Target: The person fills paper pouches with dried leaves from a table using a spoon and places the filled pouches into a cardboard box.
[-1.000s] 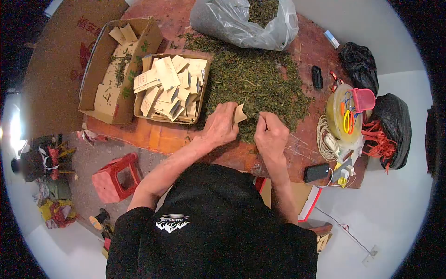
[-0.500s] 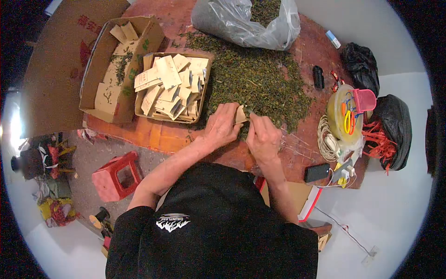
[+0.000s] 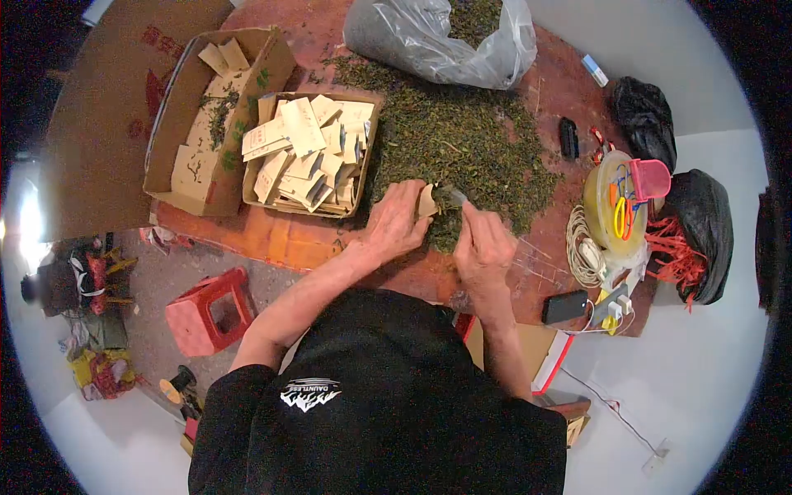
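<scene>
Left hand: in the centre of the frame, the left hand (image 3: 398, 219) is pinching a small paper packet (image 3: 426, 200), its mouth facing the right hand.
Right hand: just right of centre, the right hand (image 3: 485, 245) is gripping a small translucent scoop (image 3: 454, 195), whose tip is pointing at the packet; the two hands are working near each other, apart.
Dried leaves: the loose leaves (image 3: 462, 136) are spreading over the table (image 3: 272, 241) beyond the hands, upper centre.
Plastic bag: at the top centre, a clear bag (image 3: 412, 45) is holding more leaves.
Packet box: left of the leaves, a shallow carton (image 3: 373, 157) is holding a heap of packets (image 3: 304, 128); some are showing red print too small to read.
Large carton: at the upper left, an open carton (image 3: 223, 169) is holding scattered leaves and packets; green marks are showing on its side.
Cardboard sheet: at the far upper left, brown cardboard (image 3: 99, 157) is bearing red characters, too faint to read surely.
Shirt: at the bottom centre, the black shirt (image 3: 379, 412) is showing white "DAUNTLESS" lettering, upside down, beside a flame-like design.
Tub: at the right, a round tub (image 3: 601, 202) is carrying orange-and-yellow-handled scissors (image 3: 622, 216) and a pink scoop (image 3: 650, 179).
</scene>
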The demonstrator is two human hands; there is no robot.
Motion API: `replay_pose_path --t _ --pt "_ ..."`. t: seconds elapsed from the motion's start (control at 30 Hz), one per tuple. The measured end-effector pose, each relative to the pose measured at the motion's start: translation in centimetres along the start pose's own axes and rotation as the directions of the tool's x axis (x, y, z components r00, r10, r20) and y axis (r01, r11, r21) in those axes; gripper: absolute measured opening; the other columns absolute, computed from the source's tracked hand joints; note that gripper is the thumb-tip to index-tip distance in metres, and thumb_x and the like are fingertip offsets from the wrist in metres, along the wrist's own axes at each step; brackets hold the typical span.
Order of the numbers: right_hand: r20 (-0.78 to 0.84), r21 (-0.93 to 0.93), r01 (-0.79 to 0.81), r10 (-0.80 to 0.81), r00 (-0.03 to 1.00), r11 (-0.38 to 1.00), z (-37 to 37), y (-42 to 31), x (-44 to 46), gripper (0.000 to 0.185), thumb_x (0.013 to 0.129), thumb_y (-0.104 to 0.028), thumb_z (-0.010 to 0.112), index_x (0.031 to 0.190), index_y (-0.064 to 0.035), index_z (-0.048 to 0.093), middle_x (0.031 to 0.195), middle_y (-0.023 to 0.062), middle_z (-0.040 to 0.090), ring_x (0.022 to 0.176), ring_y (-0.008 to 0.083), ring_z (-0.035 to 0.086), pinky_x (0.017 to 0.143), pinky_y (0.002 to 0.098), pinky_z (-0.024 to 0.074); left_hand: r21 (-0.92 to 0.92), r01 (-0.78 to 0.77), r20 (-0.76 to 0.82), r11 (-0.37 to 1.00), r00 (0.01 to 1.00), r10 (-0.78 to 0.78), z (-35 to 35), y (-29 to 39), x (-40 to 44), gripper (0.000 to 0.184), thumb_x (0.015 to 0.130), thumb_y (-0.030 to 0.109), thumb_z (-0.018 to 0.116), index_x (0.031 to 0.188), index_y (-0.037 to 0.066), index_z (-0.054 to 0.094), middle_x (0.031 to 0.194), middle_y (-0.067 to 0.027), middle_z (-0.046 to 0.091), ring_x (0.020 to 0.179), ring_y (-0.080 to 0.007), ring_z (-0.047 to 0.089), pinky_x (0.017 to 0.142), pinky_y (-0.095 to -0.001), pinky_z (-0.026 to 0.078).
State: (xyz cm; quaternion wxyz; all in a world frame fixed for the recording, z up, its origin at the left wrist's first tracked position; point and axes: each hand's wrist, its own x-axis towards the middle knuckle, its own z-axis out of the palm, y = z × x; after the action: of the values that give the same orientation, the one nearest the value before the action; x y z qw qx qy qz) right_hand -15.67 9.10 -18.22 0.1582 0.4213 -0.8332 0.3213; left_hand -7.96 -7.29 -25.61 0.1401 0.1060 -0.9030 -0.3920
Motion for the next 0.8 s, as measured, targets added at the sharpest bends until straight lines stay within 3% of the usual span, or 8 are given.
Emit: replay_pose_path --t 0.17,0.27,0.37,0.47,0.8 --pt "0.11 -0.012 0.015 -0.014 0.994 1.0 1.4 0.4 -0.8 0.03 0.08 0.003 0.07 0.11 -0.001 0.073 0.086 0.012 0.066 0.074 0.0286 0.068 0.063 0.0396 0.0559 -0.014 0.013 0.017 1.0 1.0 -0.012 0.0 0.2 0.0 0.059 0.082 0.014 0.078 0.131 0.0 0.049 0.114 -0.0249 0.062 0.108 -0.045 0.06 0.093 -0.0516 0.05" --pt "0.06 0.015 0.037 -0.037 0.997 0.999 0.8 0.3 -0.3 0.033 0.079 0.002 0.07 0.111 -0.0022 0.073 0.088 0.0115 0.067 0.077 0.029 0.069 0.065 0.0393 0.0571 -0.029 -0.006 -0.001 1.0 1.0 0.006 -0.2 0.0 0.0 0.059 0.081 0.014 0.077 0.13 -0.001 0.049 0.113 -0.025 0.062 0.108 -0.0453 0.06 0.093 -0.0516 0.05" --pt "0.111 -0.017 0.045 -0.043 0.993 0.999 0.8 0.7 -0.3 0.034 0.078 0.002 0.07 0.112 -0.002 0.074 0.09 0.0114 0.068 0.077 0.0283 0.07 0.065 0.0395 0.0572 -0.029 -0.002 0.014 1.0 1.0 0.002 -0.3 -0.1 0.1 0.058 0.081 0.014 0.077 0.13 -0.001 0.049 0.114 -0.0253 0.061 0.108 -0.0456 0.059 0.093 -0.0516 0.049" --pt "0.012 0.023 0.109 -0.11 0.994 0.994 0.8 0.8 -0.3 0.034 0.078 0.003 0.07 0.111 -0.0016 0.075 0.091 0.0111 0.069 0.077 0.0276 0.07 0.064 0.0395 0.0573 -0.047 -0.002 0.022 0.999 1.0 0.003 -0.4 0.0 0.2 0.058 0.081 0.013 0.077 0.13 -0.002 0.049 0.114 -0.0253 0.061 0.109 -0.0456 0.059 0.093 -0.0517 0.049" --pt "-0.061 0.002 0.082 -0.082 0.995 0.997 -0.4 0.9 -0.3 0.035 0.077 0.008 0.071 0.111 -0.0006 0.074 0.088 0.0119 0.07 0.075 0.0277 0.07 0.062 0.0378 0.0564 -0.081 0.087 0.027 0.993 0.996 -0.085 -0.7 -0.2 0.2 0.06 0.081 0.015 0.079 0.131 -0.002 0.05 0.111 -0.0251 0.063 0.104 -0.0458 0.063 0.09 -0.0508 0.052"
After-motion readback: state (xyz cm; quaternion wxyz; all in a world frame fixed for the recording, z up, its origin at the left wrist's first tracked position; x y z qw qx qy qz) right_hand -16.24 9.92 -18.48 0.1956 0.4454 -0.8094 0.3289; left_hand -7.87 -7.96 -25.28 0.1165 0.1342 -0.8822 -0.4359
